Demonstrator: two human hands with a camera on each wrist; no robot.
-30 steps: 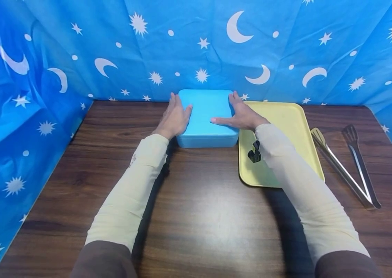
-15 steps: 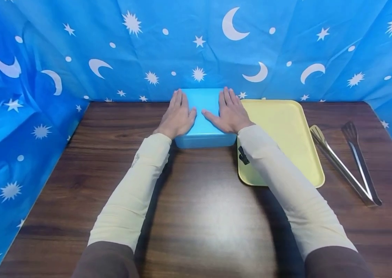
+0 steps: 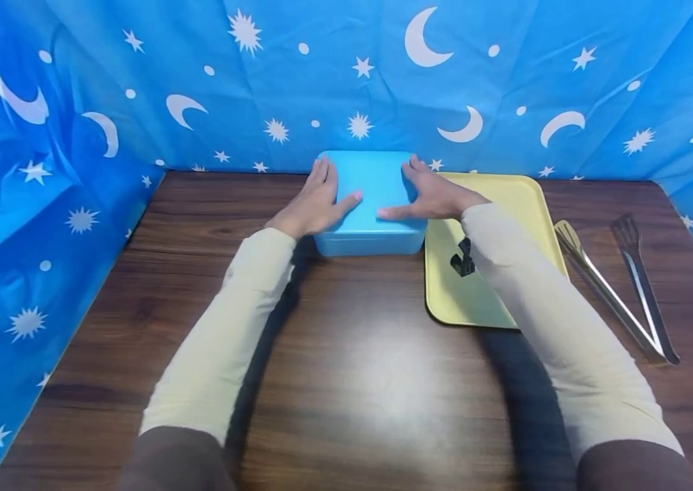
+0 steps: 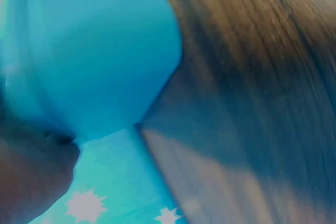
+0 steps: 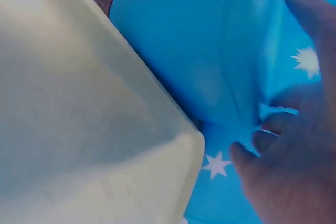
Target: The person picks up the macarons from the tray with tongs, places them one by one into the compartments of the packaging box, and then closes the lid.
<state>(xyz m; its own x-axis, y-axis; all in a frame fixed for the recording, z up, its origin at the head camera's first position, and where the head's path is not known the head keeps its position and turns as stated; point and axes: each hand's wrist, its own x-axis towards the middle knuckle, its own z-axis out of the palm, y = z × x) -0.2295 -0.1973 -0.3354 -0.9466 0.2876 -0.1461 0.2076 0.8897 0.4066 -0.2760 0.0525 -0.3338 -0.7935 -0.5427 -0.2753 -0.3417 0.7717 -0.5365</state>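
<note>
A light blue lidded box (image 3: pixel 371 242) stands against the back curtain with its lid on. My left hand (image 3: pixel 314 204) rests along the lid's left edge, fingers pointing away and thumb lying on top. At the right edge, my right hand (image 3: pixel 438 193) touches the lid, its thumb stretched across the top and its fingers near the far right corner. The left wrist view shows the box's side wall (image 4: pixel 105 40) and a blurred bit of hand. In the right wrist view, the fingers of my right hand (image 5: pixel 294 156) lie near the box's lid rim (image 5: pixel 247 45).
A yellow tray (image 3: pixel 521 204) lies right of the box, close beside it. The black object over it (image 3: pixel 463 259) is at my right wrist. Metal tongs (image 3: pixel 616 296) lie spread at the right. Blue star-patterned curtain (image 3: pixel 297 82) borders the wooden table (image 3: pixel 346 368).
Half a second ago both hands lay flatter on the lid. Since then my right hand has shifted right and turned, its fingers moving to the lid's right edge. The box stays in place.
</note>
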